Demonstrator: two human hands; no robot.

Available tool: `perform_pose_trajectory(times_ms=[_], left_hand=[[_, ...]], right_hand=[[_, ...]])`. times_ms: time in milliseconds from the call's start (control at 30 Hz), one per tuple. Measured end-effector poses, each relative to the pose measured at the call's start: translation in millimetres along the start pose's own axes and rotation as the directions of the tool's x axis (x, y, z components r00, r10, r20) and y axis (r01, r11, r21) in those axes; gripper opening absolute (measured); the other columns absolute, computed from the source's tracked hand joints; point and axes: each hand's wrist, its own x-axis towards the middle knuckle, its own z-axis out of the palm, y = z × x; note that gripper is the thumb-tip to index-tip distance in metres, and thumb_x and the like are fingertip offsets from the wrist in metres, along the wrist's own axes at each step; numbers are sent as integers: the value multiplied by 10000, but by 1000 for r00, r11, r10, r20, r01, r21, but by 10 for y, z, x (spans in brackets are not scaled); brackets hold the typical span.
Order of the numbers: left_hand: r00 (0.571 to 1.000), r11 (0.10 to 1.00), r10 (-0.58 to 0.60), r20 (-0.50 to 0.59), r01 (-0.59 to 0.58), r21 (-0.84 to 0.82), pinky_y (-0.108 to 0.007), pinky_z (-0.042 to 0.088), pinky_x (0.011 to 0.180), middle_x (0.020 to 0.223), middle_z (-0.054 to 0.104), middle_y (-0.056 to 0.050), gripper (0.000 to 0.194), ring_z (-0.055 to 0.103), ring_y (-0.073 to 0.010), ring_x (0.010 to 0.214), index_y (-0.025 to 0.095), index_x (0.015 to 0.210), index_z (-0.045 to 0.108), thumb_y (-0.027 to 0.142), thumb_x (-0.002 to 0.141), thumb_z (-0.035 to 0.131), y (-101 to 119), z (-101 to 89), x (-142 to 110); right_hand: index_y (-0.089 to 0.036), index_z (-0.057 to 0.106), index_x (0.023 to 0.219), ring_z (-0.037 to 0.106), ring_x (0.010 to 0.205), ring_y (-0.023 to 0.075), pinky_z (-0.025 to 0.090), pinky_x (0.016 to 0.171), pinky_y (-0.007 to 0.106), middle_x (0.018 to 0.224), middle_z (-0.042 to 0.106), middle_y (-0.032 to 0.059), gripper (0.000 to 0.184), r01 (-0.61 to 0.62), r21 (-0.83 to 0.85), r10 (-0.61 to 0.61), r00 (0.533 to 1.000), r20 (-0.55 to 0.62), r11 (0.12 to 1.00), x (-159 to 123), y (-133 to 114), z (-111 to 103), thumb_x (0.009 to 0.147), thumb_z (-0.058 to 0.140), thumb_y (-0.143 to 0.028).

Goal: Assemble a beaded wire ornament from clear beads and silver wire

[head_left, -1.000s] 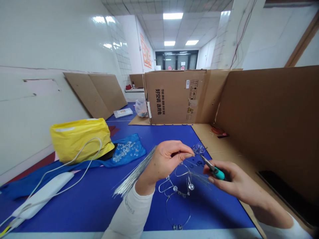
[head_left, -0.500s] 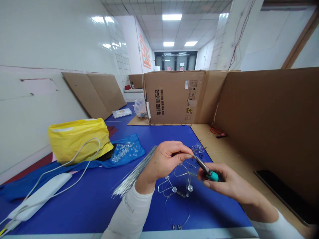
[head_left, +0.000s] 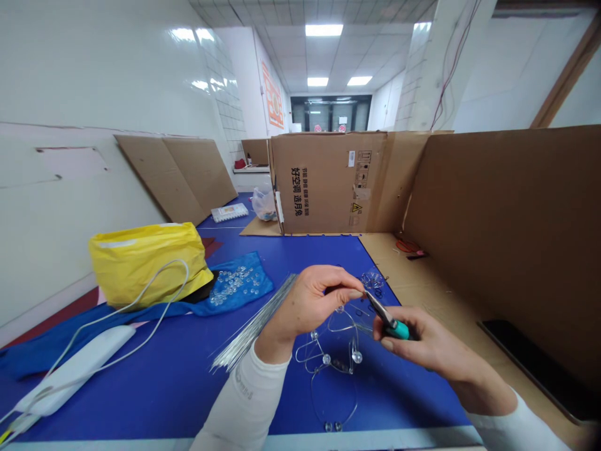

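My left hand (head_left: 310,302) is closed in a pinch on a silvery beaded wire. Clear round beads (head_left: 357,357) sit along its bent loops, which hang below the fingers over the blue tabletop. In my right hand (head_left: 434,344) is a pair of pliers (head_left: 398,329) with teal handles. The jaws of the pliers meet the wire end right at my left fingertips; whether they bite on it is too small to tell. A bundle of straight wires (head_left: 251,335) lies beside my left wrist, partly hidden by it.
Loose clear beads (head_left: 235,285) lie on a blue cloth (head_left: 263,275) beside a yellow bag (head_left: 150,263). At left is a white power strip (head_left: 79,369) with its cable. Small dark rings and a coil of wire (head_left: 372,280) lie past the hands. Cardboard (head_left: 328,181) stands behind and right.
My right hand has moved left, bringing the pliers' tip from just apart to my left fingertips. The left hand keeps its pinch, and the hanging loops have shifted slightly.
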Motion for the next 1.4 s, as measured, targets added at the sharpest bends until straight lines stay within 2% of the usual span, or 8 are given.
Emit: perform_pose_trajectory(times_ms=[267, 400, 600, 900, 967, 1033, 1167, 1400], left_hand=[[1000, 1000, -26, -16, 25, -17, -243, 471, 619, 742, 739, -28, 116, 603, -128, 633, 182, 838, 792, 234, 899, 709, 21, 7, -4], [996, 996, -87, -15, 87, -32, -238, 435, 572, 682, 685, -10, 133, 545, -116, 583, 173, 850, 793, 264, 894, 706, 11, 13, -15], [986, 979, -168, -4, 167, -120, -226, 395, 536, 615, 593, 21, 165, 500, -100, 554, 158, 838, 773, 302, 887, 710, -7, 54, -5], [985, 972, -174, -17, 169, -163, -225, 363, 543, 610, 555, 35, 168, 456, -90, 564, 149, 825, 751, 294, 900, 708, 1, 102, -7], [984, 970, -179, -17, 174, -170, -227, 368, 549, 608, 554, 36, 168, 455, -91, 564, 151, 821, 747, 291, 904, 705, 6, 106, -5], [983, 966, -185, -20, 178, -187, -228, 376, 555, 613, 561, 36, 172, 457, -91, 564, 154, 828, 747, 299, 909, 706, 10, 108, 0], [982, 961, -187, -35, 176, -212, -228, 389, 563, 644, 594, 27, 185, 467, -91, 569, 155, 857, 758, 325, 915, 715, 18, 102, 9], [979, 956, -202, -40, 188, -225, -227, 393, 563, 654, 609, 20, 194, 478, -92, 575, 150, 845, 751, 332, 904, 724, 31, 100, 12]], right_hand=[[-198, 646, 813, 490, 658, 136, 432, 630, 257, 700, 554, -23, 170, 45, -54, -48, 997, -63, 998, 8, -45, 36, 872, 645, -357], [-197, 631, 792, 490, 643, 133, 413, 608, 251, 683, 557, -25, 160, 76, -169, -101, 984, -144, 983, 3, -52, 51, 897, 612, -316], [-217, 637, 809, 562, 610, 144, 423, 584, 245, 685, 629, -17, 96, 102, -411, -244, 919, -311, 906, -46, -17, 42, 885, 581, -229], [-212, 596, 853, 577, 624, 158, 411, 605, 264, 720, 635, 5, 79, 108, -699, -490, 788, -373, 707, -45, 99, 75, 858, 556, -143], [-212, 604, 851, 572, 633, 159, 411, 610, 267, 725, 633, 5, 64, 91, -664, -449, 803, -392, 742, -41, 106, 78, 867, 566, -162], [-215, 614, 844, 574, 644, 157, 420, 614, 263, 730, 634, 1, 62, 78, -551, -335, 860, -385, 831, -42, 97, 70, 890, 574, -203], [-211, 660, 879, 611, 737, 175, 466, 679, 270, 804, 672, 13, 169, 29, -225, -90, 960, -264, 974, -47, 34, 45, 914, 605, -368], [-203, 675, 878, 547, 759, 178, 438, 700, 286, 800, 614, 8, 216, -22, 8, 23, 987, -158, 1000, -28, -28, 61, 849, 653, -415]])
